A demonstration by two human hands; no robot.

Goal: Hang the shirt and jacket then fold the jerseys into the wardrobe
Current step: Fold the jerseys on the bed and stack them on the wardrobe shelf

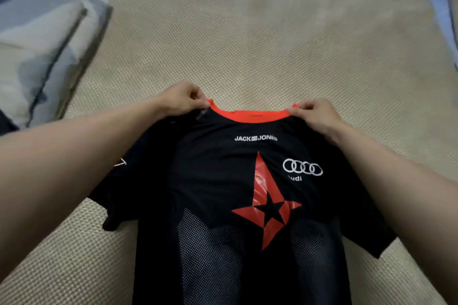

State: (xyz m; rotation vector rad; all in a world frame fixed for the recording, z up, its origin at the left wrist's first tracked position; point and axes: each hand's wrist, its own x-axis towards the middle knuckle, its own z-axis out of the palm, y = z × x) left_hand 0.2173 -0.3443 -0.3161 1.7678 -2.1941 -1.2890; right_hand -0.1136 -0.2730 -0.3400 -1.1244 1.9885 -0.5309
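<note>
The black jersey (238,193) is spread front-up on the woven mat (247,44), its long axis running from the orange collar (250,115) at the far end straight back toward the person, hem out of view below. The collar's left corner is pinched by the left hand (181,99) and its right corner by the right hand (314,116), fingers curled on the fabric at both shoulders, so neither hand is nearer. Any fold is judged to start from these top corners, with the sleeves lying outboard under the forearms.
</note>
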